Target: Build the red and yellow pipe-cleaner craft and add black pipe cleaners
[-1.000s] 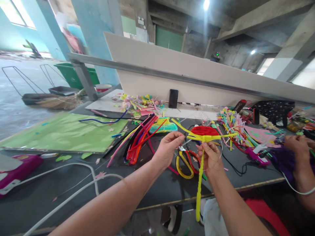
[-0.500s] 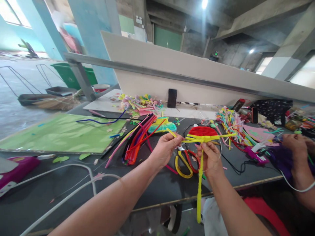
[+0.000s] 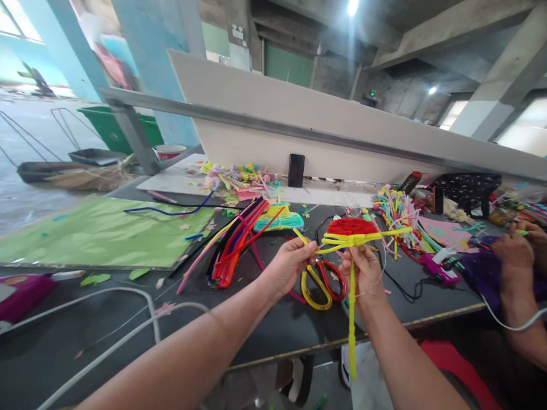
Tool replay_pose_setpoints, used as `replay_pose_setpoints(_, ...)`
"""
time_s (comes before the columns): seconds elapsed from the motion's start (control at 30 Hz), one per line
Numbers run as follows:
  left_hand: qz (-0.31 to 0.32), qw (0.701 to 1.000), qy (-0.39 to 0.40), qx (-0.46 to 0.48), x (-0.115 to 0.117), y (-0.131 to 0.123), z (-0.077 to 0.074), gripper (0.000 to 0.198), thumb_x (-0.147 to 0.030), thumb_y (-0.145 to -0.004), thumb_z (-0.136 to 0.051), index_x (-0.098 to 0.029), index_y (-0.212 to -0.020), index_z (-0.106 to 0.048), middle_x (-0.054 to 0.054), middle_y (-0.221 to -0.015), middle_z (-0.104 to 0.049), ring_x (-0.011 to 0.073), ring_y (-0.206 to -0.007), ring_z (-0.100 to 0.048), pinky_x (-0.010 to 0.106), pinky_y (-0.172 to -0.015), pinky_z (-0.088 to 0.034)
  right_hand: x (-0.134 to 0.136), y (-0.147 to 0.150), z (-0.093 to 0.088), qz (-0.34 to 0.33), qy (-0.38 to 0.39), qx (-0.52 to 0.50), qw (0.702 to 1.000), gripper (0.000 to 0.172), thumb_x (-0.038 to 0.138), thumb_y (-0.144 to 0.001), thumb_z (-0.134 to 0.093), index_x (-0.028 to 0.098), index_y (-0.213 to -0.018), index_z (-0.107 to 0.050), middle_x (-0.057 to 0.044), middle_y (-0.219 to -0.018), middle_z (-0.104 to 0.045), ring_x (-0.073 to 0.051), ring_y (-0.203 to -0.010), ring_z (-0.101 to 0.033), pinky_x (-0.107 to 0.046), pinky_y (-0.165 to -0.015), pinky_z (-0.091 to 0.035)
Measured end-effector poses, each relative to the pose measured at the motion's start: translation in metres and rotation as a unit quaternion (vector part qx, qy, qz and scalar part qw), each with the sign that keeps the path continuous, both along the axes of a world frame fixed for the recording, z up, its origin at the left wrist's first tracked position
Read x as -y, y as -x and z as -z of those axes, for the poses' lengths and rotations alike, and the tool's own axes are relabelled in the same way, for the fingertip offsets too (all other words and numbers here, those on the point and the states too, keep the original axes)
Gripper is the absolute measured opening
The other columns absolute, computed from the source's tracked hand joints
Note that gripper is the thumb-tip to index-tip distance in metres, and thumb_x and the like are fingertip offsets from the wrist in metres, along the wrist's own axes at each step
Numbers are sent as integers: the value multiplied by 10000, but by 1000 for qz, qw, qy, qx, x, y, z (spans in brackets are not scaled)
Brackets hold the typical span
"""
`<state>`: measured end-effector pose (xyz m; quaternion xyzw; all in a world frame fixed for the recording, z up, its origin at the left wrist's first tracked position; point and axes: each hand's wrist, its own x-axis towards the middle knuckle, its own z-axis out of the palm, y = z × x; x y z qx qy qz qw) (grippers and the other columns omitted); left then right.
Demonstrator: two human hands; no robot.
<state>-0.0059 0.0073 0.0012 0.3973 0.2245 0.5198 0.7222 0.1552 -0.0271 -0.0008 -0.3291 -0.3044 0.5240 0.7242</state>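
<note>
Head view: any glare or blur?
Head view, top: ceiling lamp flares with a vertical streak; head view, upper left: window washed out, pink shape smeared; head view, centre: left hand, right hand and yellow stems fairly sharp.

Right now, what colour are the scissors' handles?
One yellow loop, one red loop; the head view shows both best.

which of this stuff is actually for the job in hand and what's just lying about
In the job:
- yellow fuzzy strips, pinched by the left hand and right hand
- probably the scissors, lying close by the hands

Seemingly just lying about:
- black phone, propped up
- green sheet
- broom
- green bin
</note>
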Motion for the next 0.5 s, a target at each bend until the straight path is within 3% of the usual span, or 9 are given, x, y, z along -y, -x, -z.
replay_pose_setpoints(0.33,-28,999,-31,-6,-1,-1,1,186,-281,-716,-716,-124,-699,-616,-4,-635,-560,61,-553,-489,186,-563,-371,-5,-6,1,-54,-27,32,998,251,301,-692,-752,175,-657,-538,59,-588,-578,-33,-433,-469,-181,-477,-513)
replay_pose_setpoints(0.5,-17,999,-45,-11,-3,0,-1,181,-286,-739,-695,-116,-781,-651,7,-642,-564,70,-572,-506,189,-564,-385,-7,-8,-3,-15,-22,52,998,260,307,-714,-729,167,-624,-530,58,-554,-552,-33,-423,-437,-198,-486,-518)
